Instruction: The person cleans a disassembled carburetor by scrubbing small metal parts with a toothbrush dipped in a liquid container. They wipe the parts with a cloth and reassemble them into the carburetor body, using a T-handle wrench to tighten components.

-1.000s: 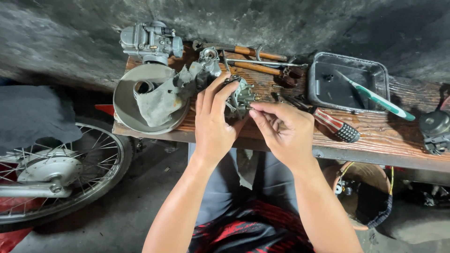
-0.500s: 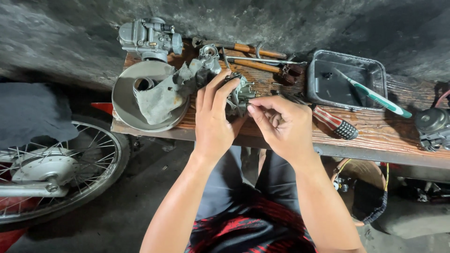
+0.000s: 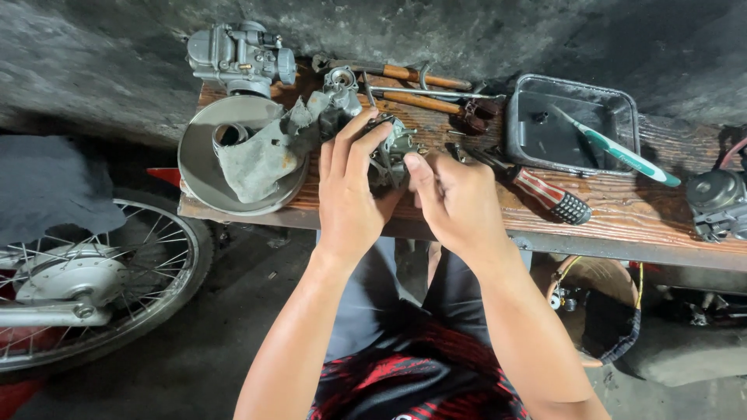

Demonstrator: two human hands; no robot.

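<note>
My left hand (image 3: 350, 194) grips a small grey metal carburetor body (image 3: 393, 152) just above the wooden bench (image 3: 622, 214). My right hand (image 3: 451, 198) is pressed against the part's right side, thumb and forefinger pinched at it; whether they hold a small piece is hidden. Both hands are close together over the bench's front edge.
A round metal pan (image 3: 202, 167) with a grey rag (image 3: 261, 155) sits at the left. Another carburetor (image 3: 237, 54) stands behind it. Wooden-handled tools (image 3: 416, 87), a red-handled screwdriver (image 3: 545, 194), and a dark tray (image 3: 572, 124) holding a green toothbrush (image 3: 622, 152) lie to the right. A motorcycle wheel (image 3: 93, 280) is lower left.
Both hands stayed on the carburetor body. My right hand's fingers shifted slightly closer against the part. The view drifted a little.
</note>
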